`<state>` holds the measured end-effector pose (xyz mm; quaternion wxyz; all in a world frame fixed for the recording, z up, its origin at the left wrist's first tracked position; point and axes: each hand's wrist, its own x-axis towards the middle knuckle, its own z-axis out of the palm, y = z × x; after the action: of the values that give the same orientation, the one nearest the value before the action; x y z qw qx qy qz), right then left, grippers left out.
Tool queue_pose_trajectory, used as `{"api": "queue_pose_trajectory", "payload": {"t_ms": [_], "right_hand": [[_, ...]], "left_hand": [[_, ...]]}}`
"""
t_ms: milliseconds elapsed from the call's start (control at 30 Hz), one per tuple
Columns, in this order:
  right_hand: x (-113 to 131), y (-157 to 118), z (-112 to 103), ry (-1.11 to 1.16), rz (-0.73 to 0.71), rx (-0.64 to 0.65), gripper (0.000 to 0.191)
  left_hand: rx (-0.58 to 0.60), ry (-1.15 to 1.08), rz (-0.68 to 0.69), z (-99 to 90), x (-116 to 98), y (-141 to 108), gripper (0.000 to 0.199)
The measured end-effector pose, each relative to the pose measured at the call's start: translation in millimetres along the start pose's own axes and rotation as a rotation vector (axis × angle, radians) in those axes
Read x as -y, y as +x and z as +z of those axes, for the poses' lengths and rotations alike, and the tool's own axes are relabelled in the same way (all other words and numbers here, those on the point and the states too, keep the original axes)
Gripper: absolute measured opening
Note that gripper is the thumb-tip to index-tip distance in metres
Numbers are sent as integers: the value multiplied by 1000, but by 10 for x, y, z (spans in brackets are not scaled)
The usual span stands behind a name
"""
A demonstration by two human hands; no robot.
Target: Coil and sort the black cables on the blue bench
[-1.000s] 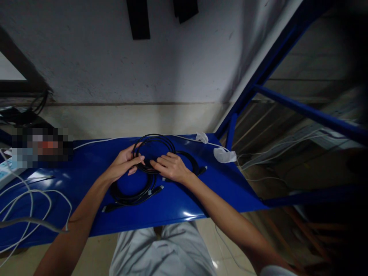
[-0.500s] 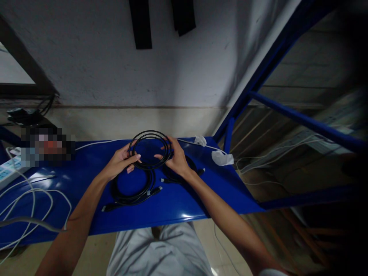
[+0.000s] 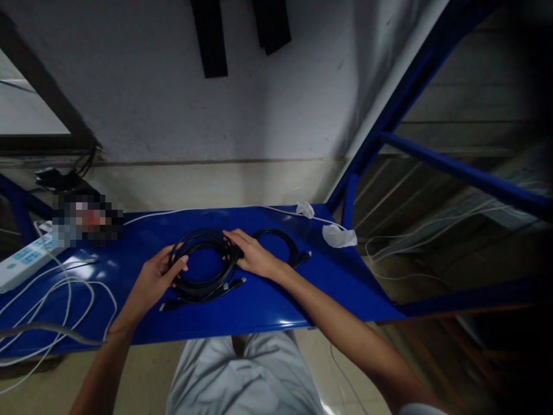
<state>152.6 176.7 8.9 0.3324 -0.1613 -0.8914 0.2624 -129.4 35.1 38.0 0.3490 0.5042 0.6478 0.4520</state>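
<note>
My left hand pinches the left side of a coiled black cable, thumb on top. My right hand is closed on the coil's right side. The held coil lies low over another black cable coil on the blue table, and their loops overlap so I cannot separate them fully. Two cable plugs stick out at the near side, one black plug at left and one plug at right. Past my right hand lies another black coil, with a plug; my hand partly hides it.
The blue table stands against the wall. A white power strip and loose white cables lie at left, near a pixelated patch. White wrappings sit on a cable at right, beside the blue metal frame.
Both hands have come down and nearer with the held coil. It was raised above the table; now it rests over the left coil. The view has shifted slightly.
</note>
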Motion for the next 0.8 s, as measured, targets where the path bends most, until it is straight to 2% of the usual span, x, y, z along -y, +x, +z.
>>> {"api": "queue_pose_trajectory", "payload": {"t_ms": [100, 200, 333, 467, 633, 733, 800], "right_hand": [[12, -14, 74, -14, 0, 81, 77], [4, 11, 84, -69, -21, 108, 68], [-1, 48, 35, -141, -27, 87, 56], [-14, 55, -66, -194, 23, 28, 48], [-219, 76, -357, -297, 125, -90, 31], [-393, 27, -660, -250, 243, -211, 29], [-426, -87, -867, -256, 300, -226, 29]], "left_hand": [[-121, 165, 76, -10, 155, -35, 63], [-203, 311, 150, -13, 293, -21, 54], [-189, 372, 198, -41, 377, 63, 54], [-181, 337, 190, -97, 260, 328, 57], [-141, 128, 247, -122, 107, 948, 54], [-161, 92, 287, -98, 152, 1236, 52], [-194, 77, 298, -91, 226, 1312, 50]]}}
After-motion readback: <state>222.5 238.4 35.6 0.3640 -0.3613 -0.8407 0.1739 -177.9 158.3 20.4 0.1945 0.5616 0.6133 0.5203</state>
